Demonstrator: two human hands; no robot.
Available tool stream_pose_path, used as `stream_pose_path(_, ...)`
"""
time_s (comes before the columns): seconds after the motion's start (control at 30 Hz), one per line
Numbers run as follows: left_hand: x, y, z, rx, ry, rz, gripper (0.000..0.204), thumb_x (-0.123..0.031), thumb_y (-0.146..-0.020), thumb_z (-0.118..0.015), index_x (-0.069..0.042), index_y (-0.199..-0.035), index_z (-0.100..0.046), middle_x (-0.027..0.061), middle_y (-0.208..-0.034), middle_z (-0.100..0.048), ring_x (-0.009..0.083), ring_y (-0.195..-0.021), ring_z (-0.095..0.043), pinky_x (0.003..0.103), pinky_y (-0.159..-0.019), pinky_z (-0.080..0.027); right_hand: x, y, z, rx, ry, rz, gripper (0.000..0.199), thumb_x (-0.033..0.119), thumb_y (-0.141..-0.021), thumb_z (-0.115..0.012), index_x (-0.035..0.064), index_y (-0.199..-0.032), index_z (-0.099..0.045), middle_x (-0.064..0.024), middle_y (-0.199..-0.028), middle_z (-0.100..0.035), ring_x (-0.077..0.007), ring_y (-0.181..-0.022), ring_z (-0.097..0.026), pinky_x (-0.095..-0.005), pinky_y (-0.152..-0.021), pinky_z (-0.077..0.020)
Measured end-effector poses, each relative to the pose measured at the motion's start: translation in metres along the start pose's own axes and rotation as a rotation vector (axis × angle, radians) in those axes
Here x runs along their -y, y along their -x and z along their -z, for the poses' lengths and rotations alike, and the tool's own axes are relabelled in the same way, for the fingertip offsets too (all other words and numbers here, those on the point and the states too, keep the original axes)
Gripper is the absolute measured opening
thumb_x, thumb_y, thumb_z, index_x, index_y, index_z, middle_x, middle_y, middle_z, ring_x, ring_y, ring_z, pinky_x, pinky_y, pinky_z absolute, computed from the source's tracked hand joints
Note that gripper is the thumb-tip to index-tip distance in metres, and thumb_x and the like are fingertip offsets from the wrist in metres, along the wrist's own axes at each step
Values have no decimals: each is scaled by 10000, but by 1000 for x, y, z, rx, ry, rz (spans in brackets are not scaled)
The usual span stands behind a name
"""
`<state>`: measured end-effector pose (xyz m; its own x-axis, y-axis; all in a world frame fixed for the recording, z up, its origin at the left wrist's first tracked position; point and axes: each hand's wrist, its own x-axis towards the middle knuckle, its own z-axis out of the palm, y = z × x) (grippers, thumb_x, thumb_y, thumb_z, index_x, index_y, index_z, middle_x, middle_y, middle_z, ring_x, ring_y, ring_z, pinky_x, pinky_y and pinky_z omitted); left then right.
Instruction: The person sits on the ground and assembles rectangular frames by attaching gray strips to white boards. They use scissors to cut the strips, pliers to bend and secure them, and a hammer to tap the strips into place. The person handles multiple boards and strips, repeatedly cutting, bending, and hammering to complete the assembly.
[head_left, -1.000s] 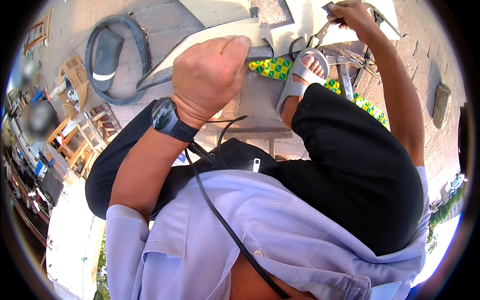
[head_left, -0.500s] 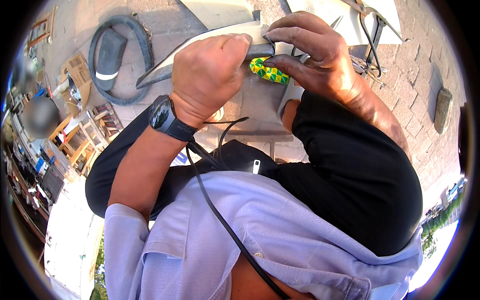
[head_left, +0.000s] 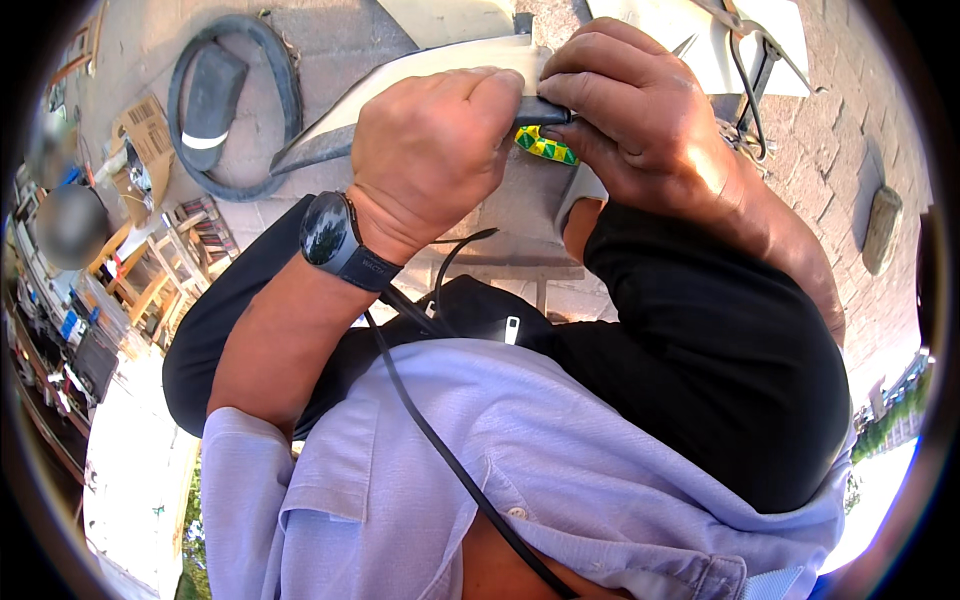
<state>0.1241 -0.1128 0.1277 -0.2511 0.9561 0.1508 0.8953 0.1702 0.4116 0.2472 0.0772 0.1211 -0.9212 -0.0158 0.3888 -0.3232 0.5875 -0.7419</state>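
A long curved cream strip with a dark grey, rubber-like edge (head_left: 312, 151) stretches across the space before me. My left hand (head_left: 435, 150) is clenched round its middle part, knuckles up. At the strip's right end my right hand (head_left: 640, 120) pinches the rolled dark edge, thumb below and fingers above. The two hands are almost touching. Just beneath the pinch shows a shiny green and yellow checkered piece (head_left: 546, 146), partly covered by my right hand. What lies inside my left palm is hidden.
On the brick paving, a dark rubber ring (head_left: 296, 90) surrounds a grey pad (head_left: 218, 98) at far left. Pale sheets (head_left: 445, 20) and metal tools (head_left: 752, 90) lie beyond my hands. A stone block (head_left: 883, 230) is at right; a cardboard box (head_left: 150, 145) stands left.
My left hand has slid slightly right along with the strip. My right thumb and fingers, wider apart before, have closed in on the strip's end, covering more of the checkered piece.
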Motion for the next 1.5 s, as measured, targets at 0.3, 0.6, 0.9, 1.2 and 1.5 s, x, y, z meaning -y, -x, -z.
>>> stream_pose_path(0.3,4,-2,6,17,-10,21,151,-109,-762,-699,-95,-898,-632,82,-758,-658,303,-697,-674,405,-600,-535,7,-6,12,83,118,-22,271,61,-668,-795,23,-891,-645,-124,-903,-637,-344,-871,-642,-429,-725,-547)
stream_pose_path(0.6,7,-11,11,84,-70,43,338,-127,-824,-776,-109,-1151,-695,95,-916,-731,314,-790,-706,400,-657,-557,1,20,-1,-144,-2,-246,351,101,-741,-868,75,-1047,-698,-104,-1027,-699,-334,-965,-684,-421,-817,-567)
stream_pose_path(0.9,21,-10,9,-207,175,-117,370,-25,-766,-853,-35,-1101,-696,112,-1017,-709,283,-863,-692,360,-749,-565,-10,12,-6,-177,-141,-251,310,51,-775,-849,64,-1051,-708,-103,-964,-704,-320,-909,-689,-392,-773,-559)
stream_pose_path(1.2,18,-17,18,-166,218,-77,281,-27,-746,-862,-39,-1000,-741,100,-970,-704,268,-842,-675,348,-741,-548,-9,7,0,-175,-153,-224,274,43,-773,-854,25,-1016,-729,-120,-989,-709,-311,-917,-697,-375,-790,-565)
stream_pose_path(1.5,18,-15,16,-173,265,-61,277,-35,-740,-862,-35,-988,-738,104,-930,-713,270,-805,-681,346,-706,-546,-7,-4,11,-30,-129,-190,242,30,-786,-842,18,-1001,-732,-120,-956,-717,-309,-922,-705,-377,-790,-570)
